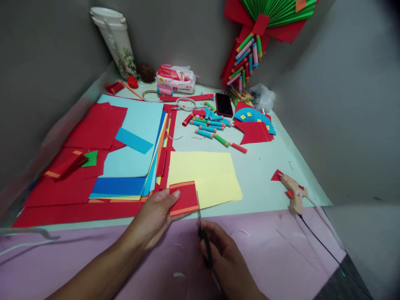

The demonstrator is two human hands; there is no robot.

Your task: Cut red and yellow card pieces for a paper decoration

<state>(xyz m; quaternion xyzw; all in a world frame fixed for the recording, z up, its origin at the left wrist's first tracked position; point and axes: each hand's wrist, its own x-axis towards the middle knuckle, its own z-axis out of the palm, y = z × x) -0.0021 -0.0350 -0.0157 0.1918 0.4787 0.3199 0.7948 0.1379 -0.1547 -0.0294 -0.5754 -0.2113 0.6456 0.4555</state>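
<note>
My left hand (159,208) pinches a red paper piece (185,198) with orange strips along its upper and lower edges, thumb on top. In my right hand (220,250) is a pair of scissors (204,243) with black handles. Their blades point away from me and lie along the right edge of the red piece; I cannot tell whether they touch it. Just beyond, a pale yellow sheet (203,168) lies on the table, partly covered by the red piece.
Stacked coloured sheets (137,160) and red paper (96,125) lie left. Several small paper rolls (204,133) lie mid-table, near a phone (224,104). A corded glue gun (295,193) rests at right. A wipes pack (176,78) and a white container (115,41) stand at the back.
</note>
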